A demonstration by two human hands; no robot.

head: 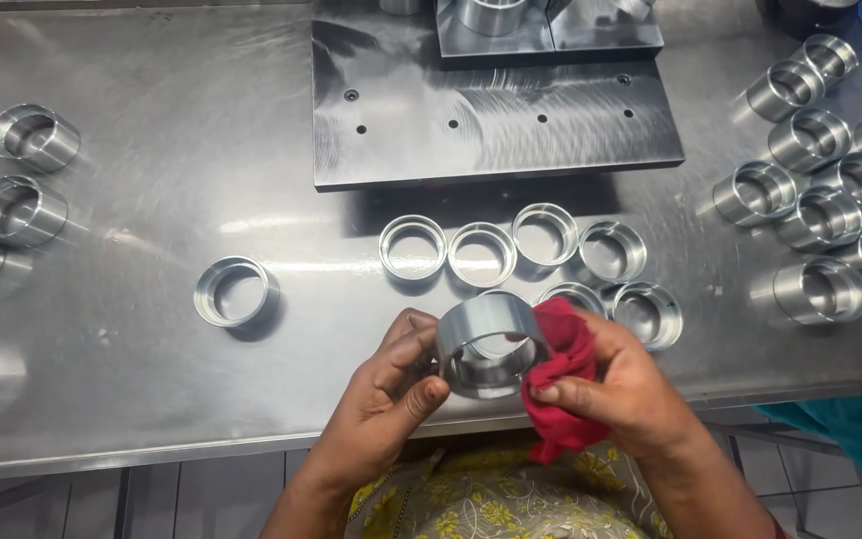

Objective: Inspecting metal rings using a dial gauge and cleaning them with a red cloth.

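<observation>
My left hand (391, 384) grips a shiny metal ring (486, 339) by its left side, held on edge just above the table's front edge. Against the ring's right side my right hand (616, 384) presses a crumpled red cloth (563, 384). Behind the held ring, several more metal rings (481, 254) stand in a loose row on the steel table (152, 399). One lone ring (234, 290) stands to the left of my hands.
A thick machined steel plate (491, 115) with bolt holes lies at the table's back centre, a fixture block on top. Several rings (820, 215) are clustered at the right, several others (14, 210) along the left edge. Teal fabric (850, 424) shows at lower right.
</observation>
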